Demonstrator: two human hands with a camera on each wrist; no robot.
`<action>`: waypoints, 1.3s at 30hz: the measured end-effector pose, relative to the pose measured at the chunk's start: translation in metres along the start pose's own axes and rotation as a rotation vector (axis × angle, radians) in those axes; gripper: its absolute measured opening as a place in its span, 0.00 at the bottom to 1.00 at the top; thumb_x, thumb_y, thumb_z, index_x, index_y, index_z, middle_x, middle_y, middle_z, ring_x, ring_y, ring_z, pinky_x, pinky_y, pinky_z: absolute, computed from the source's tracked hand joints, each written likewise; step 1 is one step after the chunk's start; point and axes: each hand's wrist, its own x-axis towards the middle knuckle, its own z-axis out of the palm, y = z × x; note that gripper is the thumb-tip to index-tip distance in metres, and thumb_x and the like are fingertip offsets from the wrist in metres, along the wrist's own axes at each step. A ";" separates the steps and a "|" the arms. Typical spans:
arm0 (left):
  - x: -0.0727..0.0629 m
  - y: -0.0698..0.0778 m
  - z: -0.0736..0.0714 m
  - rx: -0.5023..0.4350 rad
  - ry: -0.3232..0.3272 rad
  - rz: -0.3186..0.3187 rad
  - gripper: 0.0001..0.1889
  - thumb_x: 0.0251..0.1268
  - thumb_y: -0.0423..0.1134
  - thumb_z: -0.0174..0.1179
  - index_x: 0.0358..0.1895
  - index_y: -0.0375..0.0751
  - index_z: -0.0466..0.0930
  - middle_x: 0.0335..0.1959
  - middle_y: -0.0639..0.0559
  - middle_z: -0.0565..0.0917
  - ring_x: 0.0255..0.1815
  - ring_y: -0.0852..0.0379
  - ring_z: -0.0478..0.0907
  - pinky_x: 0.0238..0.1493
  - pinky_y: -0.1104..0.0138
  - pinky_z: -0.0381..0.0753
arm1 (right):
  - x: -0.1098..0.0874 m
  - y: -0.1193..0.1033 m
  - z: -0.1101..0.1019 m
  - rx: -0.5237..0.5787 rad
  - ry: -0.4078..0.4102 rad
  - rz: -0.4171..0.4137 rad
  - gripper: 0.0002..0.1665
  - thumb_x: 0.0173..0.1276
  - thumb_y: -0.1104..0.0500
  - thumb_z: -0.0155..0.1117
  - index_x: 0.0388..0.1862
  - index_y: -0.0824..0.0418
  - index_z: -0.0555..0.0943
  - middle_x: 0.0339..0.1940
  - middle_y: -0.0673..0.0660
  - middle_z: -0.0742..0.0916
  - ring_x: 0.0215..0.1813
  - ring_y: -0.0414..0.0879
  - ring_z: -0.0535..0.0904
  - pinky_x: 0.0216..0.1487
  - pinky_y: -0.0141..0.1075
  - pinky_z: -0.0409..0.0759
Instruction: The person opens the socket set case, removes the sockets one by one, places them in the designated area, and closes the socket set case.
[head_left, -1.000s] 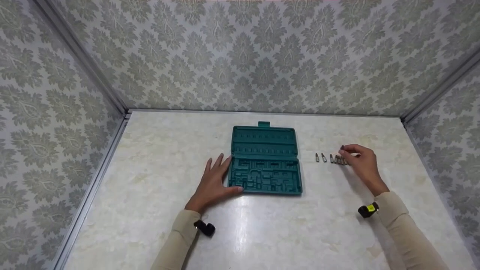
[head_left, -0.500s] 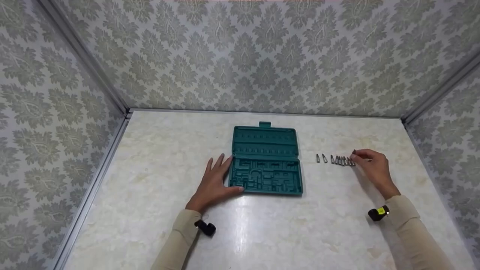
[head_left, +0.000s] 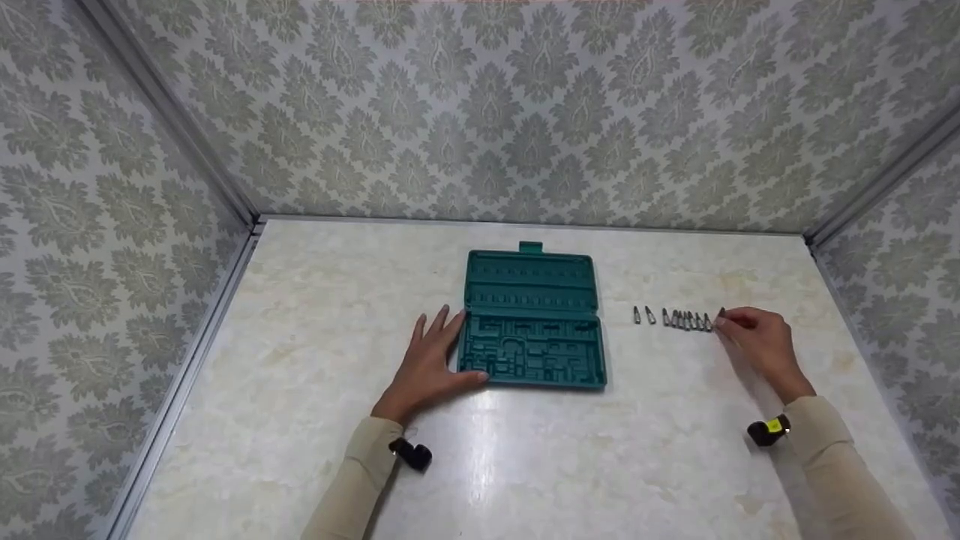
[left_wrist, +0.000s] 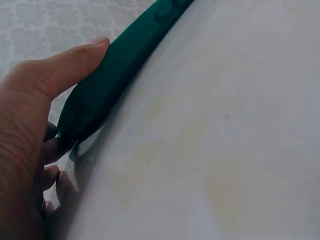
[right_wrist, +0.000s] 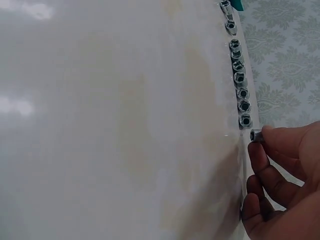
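Observation:
A dark green socket case point(head_left: 531, 296) lies unfolded on the table, its moulded compartments bare. My left hand point(head_left: 426, 373) rests at the case's near left corner, thumb on the front rim and fingers spread along the left side; the left wrist view shows the thumb point(left_wrist: 80, 60) against the green edge. Between thumb and fingertips, my right hand point(head_left: 766, 345) pinches a small metal socket point(right_wrist: 256, 135). It is held at the right end of a row of several similar sockets point(right_wrist: 240, 77), their open ends facing the right wrist camera. Whether the pinched socket touches the table is unclear.
A pale marbled table point(head_left: 570, 465) carries everything, with patterned walls point(head_left: 487, 112) at the back and both sides. Two of the sockets point(head_left: 643, 315) stand a little apart at the row's left end, close to the case. A latch tab point(head_left: 530, 247) sticks out behind the lid.
My right hand has moved rightward and slightly nearer along the row with a socket between its fingers, uncovering the row's right end. The left hand and the case have stayed in place.

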 end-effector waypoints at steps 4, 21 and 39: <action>0.000 0.000 0.001 -0.003 -0.002 -0.011 0.67 0.54 0.81 0.70 0.92 0.55 0.51 0.93 0.46 0.48 0.93 0.39 0.33 0.89 0.38 0.41 | -0.001 0.000 -0.003 -0.017 -0.013 0.008 0.25 0.84 0.50 0.68 0.62 0.70 0.88 0.56 0.68 0.90 0.48 0.44 0.82 0.39 0.23 0.80; 0.000 0.001 0.000 -0.014 0.000 -0.042 0.67 0.52 0.84 0.69 0.92 0.60 0.50 0.93 0.52 0.47 0.93 0.43 0.31 0.89 0.38 0.42 | -0.001 -0.007 0.003 -0.058 0.007 0.041 0.18 0.83 0.57 0.69 0.57 0.71 0.91 0.54 0.69 0.92 0.42 0.40 0.84 0.36 0.25 0.82; 0.001 0.001 0.000 0.008 0.004 0.005 0.67 0.54 0.82 0.70 0.92 0.52 0.51 0.93 0.46 0.49 0.93 0.41 0.35 0.90 0.41 0.40 | -0.006 -0.006 0.010 -0.022 0.074 0.066 0.24 0.84 0.48 0.67 0.62 0.67 0.90 0.56 0.67 0.92 0.45 0.40 0.85 0.38 0.24 0.81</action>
